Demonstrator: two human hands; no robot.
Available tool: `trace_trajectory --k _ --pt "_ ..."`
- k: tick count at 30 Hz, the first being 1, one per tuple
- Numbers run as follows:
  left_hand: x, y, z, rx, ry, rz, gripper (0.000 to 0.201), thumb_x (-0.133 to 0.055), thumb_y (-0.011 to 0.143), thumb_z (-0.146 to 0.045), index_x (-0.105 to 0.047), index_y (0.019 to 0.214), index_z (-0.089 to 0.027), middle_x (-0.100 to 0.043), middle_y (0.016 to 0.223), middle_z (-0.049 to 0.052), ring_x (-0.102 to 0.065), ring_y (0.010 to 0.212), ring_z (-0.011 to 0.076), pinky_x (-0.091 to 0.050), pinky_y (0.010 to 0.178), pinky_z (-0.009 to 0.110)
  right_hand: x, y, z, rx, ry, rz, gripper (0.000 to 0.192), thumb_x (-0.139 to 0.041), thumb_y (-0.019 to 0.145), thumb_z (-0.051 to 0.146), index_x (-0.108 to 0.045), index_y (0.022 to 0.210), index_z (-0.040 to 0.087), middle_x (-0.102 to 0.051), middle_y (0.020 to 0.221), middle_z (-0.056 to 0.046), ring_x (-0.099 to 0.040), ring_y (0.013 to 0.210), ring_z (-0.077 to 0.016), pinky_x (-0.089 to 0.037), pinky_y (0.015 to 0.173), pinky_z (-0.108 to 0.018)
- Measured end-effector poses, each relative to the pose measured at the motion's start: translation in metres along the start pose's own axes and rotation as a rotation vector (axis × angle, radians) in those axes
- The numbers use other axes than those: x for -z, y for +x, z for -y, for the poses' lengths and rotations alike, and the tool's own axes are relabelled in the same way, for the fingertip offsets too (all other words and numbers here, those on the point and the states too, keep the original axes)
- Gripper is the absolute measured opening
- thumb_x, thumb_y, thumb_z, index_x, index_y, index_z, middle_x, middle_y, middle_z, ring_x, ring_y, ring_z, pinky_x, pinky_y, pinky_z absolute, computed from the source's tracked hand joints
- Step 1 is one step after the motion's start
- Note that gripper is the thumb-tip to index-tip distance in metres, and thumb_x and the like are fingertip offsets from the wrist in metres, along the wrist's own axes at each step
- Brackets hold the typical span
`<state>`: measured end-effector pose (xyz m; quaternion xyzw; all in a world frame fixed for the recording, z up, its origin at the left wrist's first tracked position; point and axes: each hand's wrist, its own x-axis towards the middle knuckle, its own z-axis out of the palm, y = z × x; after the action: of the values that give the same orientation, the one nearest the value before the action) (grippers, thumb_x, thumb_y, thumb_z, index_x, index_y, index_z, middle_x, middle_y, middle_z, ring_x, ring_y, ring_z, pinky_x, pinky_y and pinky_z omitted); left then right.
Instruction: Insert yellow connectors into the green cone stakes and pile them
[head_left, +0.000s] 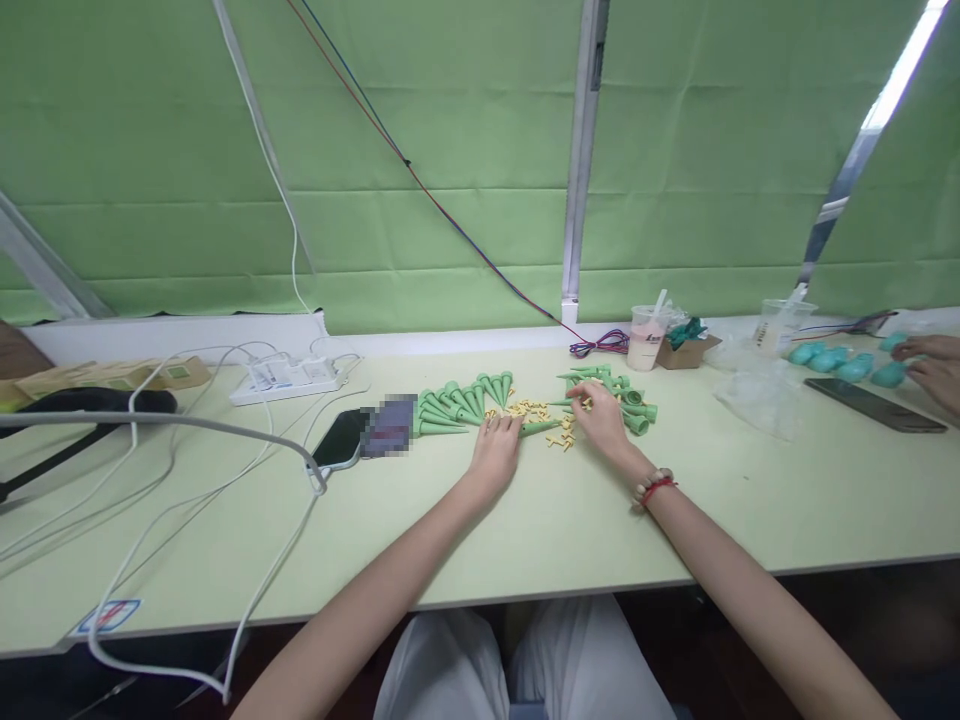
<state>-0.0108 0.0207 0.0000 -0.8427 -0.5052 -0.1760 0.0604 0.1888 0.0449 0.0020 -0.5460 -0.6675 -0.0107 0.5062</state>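
Observation:
My left hand [497, 448] is closed on a green plastic cone spike [538, 427], which lies low over the table with its tip pointing right. My right hand [598, 412] has thumb and fingertips pinched together; what they hold is too small to make out. Between and beyond the hands, small yellow plastic pieces [531, 408] are strewn in a loose heap. To the left, several green cone spikes [454, 402] lie in a fanned row. A jumbled pile of green cone spikes [636, 412] sits just right of my right hand, partly hidden by it.
Left of the row lie a phone [343, 438], a power strip [289, 382] and loose white cables [225, 490]. At the back right stand a drink cup [646, 338], a small cardboard box [686, 352] and clear plastic bags [757, 390]. Another person's hand [937, 365] is near teal objects [851, 367].

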Motion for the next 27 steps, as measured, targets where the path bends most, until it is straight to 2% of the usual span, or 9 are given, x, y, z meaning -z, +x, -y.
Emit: trace_trajectory --k 3,6,9,13,21,24,27 --pt "0.005 0.002 0.001 0.036 -0.056 -0.028 0.042 -0.042 0.078 -0.006 -0.052 0.117 -0.018 -0.061 0.111 0.011 -0.053 0.107 0.0241 -0.035 0.095 0.041 -0.001 -0.004 0.008 0.009 -0.001 0.092 0.019 -0.045 0.074 0.015 -0.063 0.08 0.019 -0.063 0.083 -0.005 -0.058 0.071 -0.0181 -0.044 0.066 -0.03" --pt "0.009 0.002 -0.004 0.036 -0.254 -0.158 0.032 -0.047 0.08 -0.014 -0.053 0.111 -0.02 -0.061 0.111 0.009 -0.053 0.106 0.023 -0.036 0.093 0.04 -0.001 -0.006 0.011 -0.009 -0.026 0.161 0.02 -0.047 0.074 0.016 -0.064 0.083 0.021 -0.066 0.086 -0.004 -0.057 0.064 -0.0164 -0.042 0.059 -0.029" --pt "0.011 0.003 -0.008 0.072 -0.543 -0.311 0.03 -0.053 0.08 -0.022 -0.052 0.109 -0.019 -0.061 0.11 0.007 -0.056 0.101 0.0198 -0.042 0.088 0.035 -0.001 -0.007 0.011 -0.018 -0.063 0.196 0.021 -0.048 0.075 0.018 -0.066 0.087 0.021 -0.068 0.088 -0.003 -0.059 0.065 -0.0176 -0.043 0.061 -0.031" --pt "0.012 0.006 -0.009 0.218 -0.824 -0.405 0.033 -0.061 0.073 -0.025 -0.053 0.104 -0.018 -0.058 0.108 0.008 -0.057 0.092 0.0168 -0.047 0.073 0.028 -0.001 -0.006 0.009 -0.064 -0.096 0.199 0.022 -0.049 0.077 0.02 -0.068 0.088 0.021 -0.071 0.085 -0.005 -0.062 0.073 -0.0212 -0.045 0.064 -0.033" --pt "0.014 0.011 -0.006 0.468 -1.16 -0.411 0.042 -0.061 0.072 -0.044 -0.055 0.103 -0.017 -0.057 0.095 0.006 -0.058 0.076 0.0128 -0.046 0.058 0.023 -0.003 -0.006 0.004 -0.083 -0.094 0.292 0.022 -0.053 0.074 0.019 -0.069 0.088 0.016 -0.072 0.079 -0.008 -0.064 0.068 -0.0215 -0.048 0.065 -0.034" --pt "0.015 0.011 -0.006 0.51 -1.335 -0.364 0.047 -0.06 0.072 -0.048 -0.049 0.105 -0.017 -0.057 0.084 0.003 -0.058 0.059 0.0099 -0.042 0.048 0.021 -0.008 -0.007 0.004 -0.085 -0.016 0.348 0.021 -0.053 0.074 0.017 -0.069 0.088 0.015 -0.071 0.075 -0.008 -0.064 0.065 -0.019 -0.049 0.066 -0.031" --pt "0.016 0.011 -0.007 0.59 -1.452 -0.318 0.048 -0.062 0.071 -0.049 -0.045 0.103 -0.018 -0.056 0.074 -0.001 -0.054 0.044 0.0083 -0.037 0.04 0.021 -0.011 -0.009 0.009 -0.089 0.098 0.382 0.022 -0.052 0.077 0.019 -0.069 0.09 0.014 -0.072 0.083 -0.008 -0.064 0.068 -0.017 -0.049 0.065 -0.028"
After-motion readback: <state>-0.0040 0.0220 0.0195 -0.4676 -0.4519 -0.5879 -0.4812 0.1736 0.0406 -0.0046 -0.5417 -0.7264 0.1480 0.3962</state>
